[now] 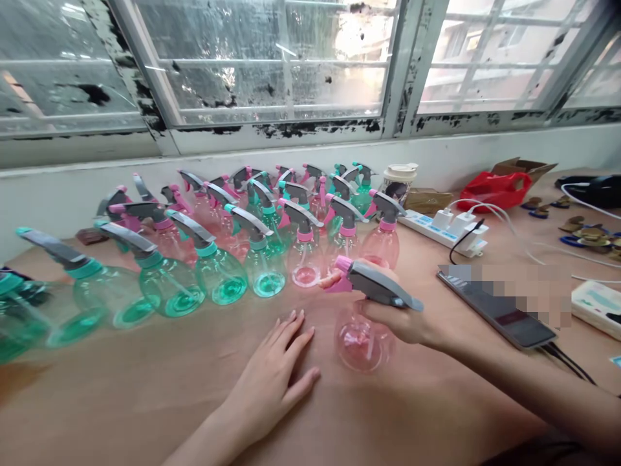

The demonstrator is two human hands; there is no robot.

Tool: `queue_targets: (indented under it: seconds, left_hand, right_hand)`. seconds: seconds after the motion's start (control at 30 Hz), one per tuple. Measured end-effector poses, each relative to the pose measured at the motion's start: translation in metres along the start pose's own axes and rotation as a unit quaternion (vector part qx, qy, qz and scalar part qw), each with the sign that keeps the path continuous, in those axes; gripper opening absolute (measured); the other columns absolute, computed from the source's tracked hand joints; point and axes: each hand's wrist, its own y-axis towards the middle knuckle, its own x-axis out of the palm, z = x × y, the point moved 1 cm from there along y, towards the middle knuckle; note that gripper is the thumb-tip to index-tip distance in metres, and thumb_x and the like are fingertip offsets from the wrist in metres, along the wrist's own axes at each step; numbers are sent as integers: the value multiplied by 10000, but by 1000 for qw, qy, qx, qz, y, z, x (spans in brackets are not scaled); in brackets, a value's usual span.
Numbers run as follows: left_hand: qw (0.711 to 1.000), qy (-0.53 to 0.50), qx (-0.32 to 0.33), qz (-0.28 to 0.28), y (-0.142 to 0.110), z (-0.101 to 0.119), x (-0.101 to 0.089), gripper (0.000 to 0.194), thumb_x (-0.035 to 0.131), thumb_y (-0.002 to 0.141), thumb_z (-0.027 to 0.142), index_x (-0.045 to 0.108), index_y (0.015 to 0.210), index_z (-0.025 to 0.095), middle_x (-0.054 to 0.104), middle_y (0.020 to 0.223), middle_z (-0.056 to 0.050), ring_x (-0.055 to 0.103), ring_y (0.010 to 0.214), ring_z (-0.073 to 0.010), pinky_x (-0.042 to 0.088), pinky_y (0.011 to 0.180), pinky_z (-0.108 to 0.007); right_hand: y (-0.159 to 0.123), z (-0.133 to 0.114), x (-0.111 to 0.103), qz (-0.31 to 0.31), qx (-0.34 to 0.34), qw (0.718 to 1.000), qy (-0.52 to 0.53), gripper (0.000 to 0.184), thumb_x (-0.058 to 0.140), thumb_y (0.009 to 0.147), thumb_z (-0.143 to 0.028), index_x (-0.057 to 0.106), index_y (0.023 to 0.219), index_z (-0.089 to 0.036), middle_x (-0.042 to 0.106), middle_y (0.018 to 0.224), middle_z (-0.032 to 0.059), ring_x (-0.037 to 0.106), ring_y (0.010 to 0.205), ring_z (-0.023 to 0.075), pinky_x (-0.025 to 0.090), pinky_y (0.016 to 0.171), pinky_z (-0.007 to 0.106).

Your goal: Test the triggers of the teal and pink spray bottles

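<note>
My right hand point(398, 317) is wrapped round the neck of a pink spray bottle point(361, 346) with a grey and pink trigger head, a finger reaching forward at its trigger. The bottle is see-through, and its base looks slightly blurred; whether it touches the table I cannot tell. To its left, my left hand point(276, 362) lies flat on the table point(160, 395), fingers spread, holding nothing. Just beyond both hands stand several spray bottles in rows, among them a green bottle point(222, 278) and a pink bottle point(305, 262); those farther back are partly hidden.
At the right are a white power strip point(436, 230) with plugs and cables, a phone point(499, 310) and a white device point(596, 307). A lidded cup point(398, 181), a red plastic bag point(495, 191) and a cardboard box point(526, 168) stand near the wall under the windows.
</note>
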Motion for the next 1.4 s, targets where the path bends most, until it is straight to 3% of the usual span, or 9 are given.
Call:
queue_targets:
  seconds: [0.17,0.33,0.53,0.73,0.93,1.13,1.23,1.4]
  left_hand:
    - [1000,4,-4,-12,-1,1,0,525,479,963,465,475,1421,208,355,1562,-115,342,1428,-324,356,1130,-554]
    - [1000,3,-5,-4,-2,1,1,523,485,961,472,475,1420,222,361,1559,-109,356,1423,-319,360,1129,-549]
    - [1000,-4,-3,3,-3,0,0,515,493,959,462,483,1412,219,363,1557,-115,360,1420,-320,367,1124,-552]
    - [999,24,-8,-28,-2,2,0,538,433,978,483,453,1435,198,336,1569,-123,326,1437,-318,360,1117,-575]
    - [1000,14,-4,-11,-2,1,0,538,468,968,478,449,1435,213,351,1564,-110,336,1433,-315,365,1124,-554]
    - [1000,15,1,-8,-3,1,1,543,469,970,472,440,1441,204,352,1564,-115,342,1430,-316,369,1125,-549]
    - [1000,23,2,-9,-3,1,2,544,473,970,469,434,1444,204,350,1564,-120,338,1432,-315,368,1126,-549]
    - [999,30,3,-17,-3,2,0,533,463,978,457,434,1440,194,359,1558,-135,337,1433,-309,368,1129,-547]
  right_hand:
    - [3,3,1,-16,5,1000,18,323,541,707,-108,632,955,-294,582,760,-11,591,732,207,486,680,339]
    - [4,5,1,-40,52,996,53,205,635,797,-215,643,993,-274,641,884,10,605,757,203,484,648,320]
    - [6,3,2,-45,60,996,37,121,675,828,-334,629,873,-232,634,842,14,595,751,187,484,644,306]
    - [8,1,3,-44,36,998,41,85,645,844,-274,581,810,-230,602,763,-9,574,673,159,473,604,291]
    - [7,5,6,-36,38,997,57,119,663,813,-223,555,789,-267,535,686,-27,590,710,195,467,569,299]
    - [7,3,8,-30,45,997,59,117,624,813,-210,534,757,-259,483,641,-40,493,583,157,429,532,290]
    - [7,4,8,-30,45,996,68,84,614,808,-197,552,821,-252,444,613,-54,421,524,133,383,493,271]
    - [7,5,9,-33,44,995,80,192,596,799,-171,566,982,-221,394,602,-78,335,504,107,321,471,245]
